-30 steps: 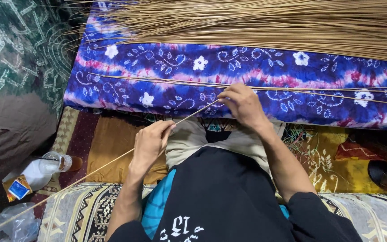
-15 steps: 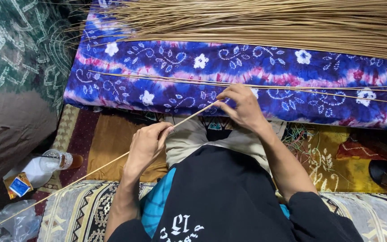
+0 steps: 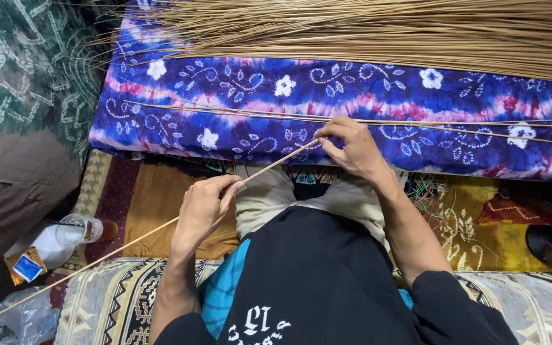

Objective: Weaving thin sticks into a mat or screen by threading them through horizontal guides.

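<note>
Tan, thin palm-rib stick pinched at its upper tip by right hand, grip clenched on it. Lower along the same stick, left hand closed around it. Beyond both grips: blue tie-dye cushion carrying a sheaf of sticks. Left of left grip: clear plastic bottle on the floor.

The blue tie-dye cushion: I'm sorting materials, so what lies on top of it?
On the blue tie-dye cushion lie a thick pile of thin sticks and a few loose sticks. The cushion's far part is covered.
</note>
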